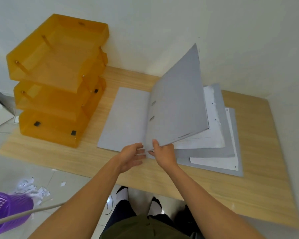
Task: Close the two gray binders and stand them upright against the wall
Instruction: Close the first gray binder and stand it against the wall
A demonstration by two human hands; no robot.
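Two gray binders (pixel 162 107) on wooden desk (pixel 259 152).

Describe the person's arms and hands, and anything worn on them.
Both forearms are bare right up to the picture's lower edge, with no sleeves in view. The left hand and right hand wear no gloves, and no rings, watch or wristbands are visible.

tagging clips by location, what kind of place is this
Probably a small office or home work corner: a wooden desk against a plain wall, stacked orange letter trays, gray binders with punched papers, and a purple wastebasket on the tiled floor.
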